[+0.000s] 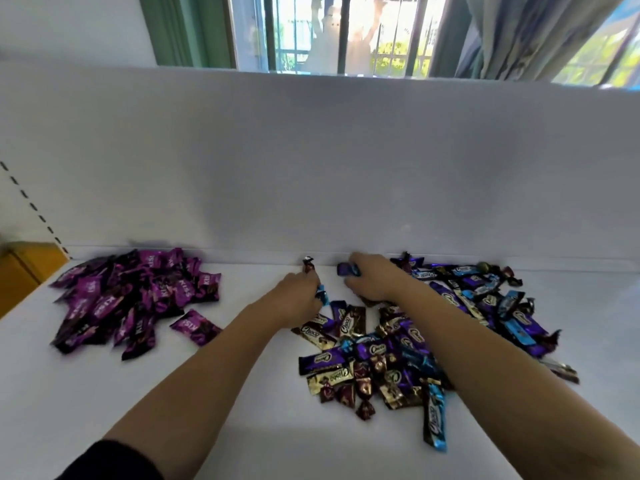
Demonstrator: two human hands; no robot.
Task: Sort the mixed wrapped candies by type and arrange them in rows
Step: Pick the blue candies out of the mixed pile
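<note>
Picking sweets from the mix.
Holding a twist sweet in the curled left hand, pinching a purple bar in the right hand, at 12 o'clock of the mixed pile. Grip tight, lift clear, lay in rows, away from the KISS pile at 9 o'clock.

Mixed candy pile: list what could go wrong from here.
The right hand grips a purple-wrapped candy while its forearm crosses the mixed candy pile; pulling back may scatter candies.
The left hand grips a dark twist-wrapped candy and a blue-wrapped candy together; types could mix.
</note>
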